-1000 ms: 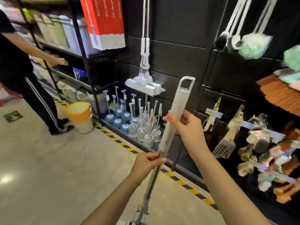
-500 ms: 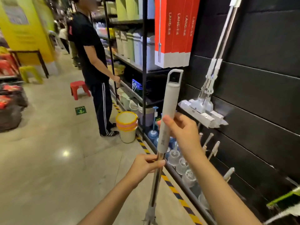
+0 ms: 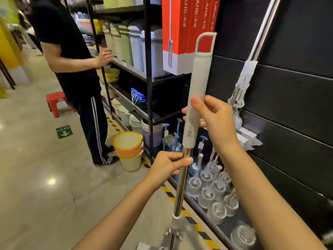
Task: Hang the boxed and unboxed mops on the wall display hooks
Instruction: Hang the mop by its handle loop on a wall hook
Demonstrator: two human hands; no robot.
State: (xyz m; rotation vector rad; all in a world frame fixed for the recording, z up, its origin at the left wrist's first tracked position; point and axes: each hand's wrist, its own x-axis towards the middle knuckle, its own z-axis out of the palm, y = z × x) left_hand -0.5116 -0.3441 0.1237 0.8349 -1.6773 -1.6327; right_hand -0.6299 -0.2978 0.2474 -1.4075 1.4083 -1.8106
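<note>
Black wall panel (image 3: 288, 109) stands just right of the right hand (image 3: 214, 118), a mop already hung (image 3: 241, 98) there; open aisle to the left. The mop (image 3: 196, 98) is upright, stiff, probably light but long and top-swingy. Right hand grasps its grey grip, left hand (image 3: 167, 165) clasps the slick steel pole below. Its top loop (image 3: 206, 42) is free for a hook.

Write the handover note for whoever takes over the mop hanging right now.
Left hand: grips the bare metal pole of the unboxed mop, below its grey sleeve.
Right hand: fingers wrapped round the grey sleeve; hanging loop points up, on no hook.
Done: another mop hangs against the black wall panel; red mop boxes hang left of it.
Left: lift the held mop and set its loop on a hook; none visible here.
</note>
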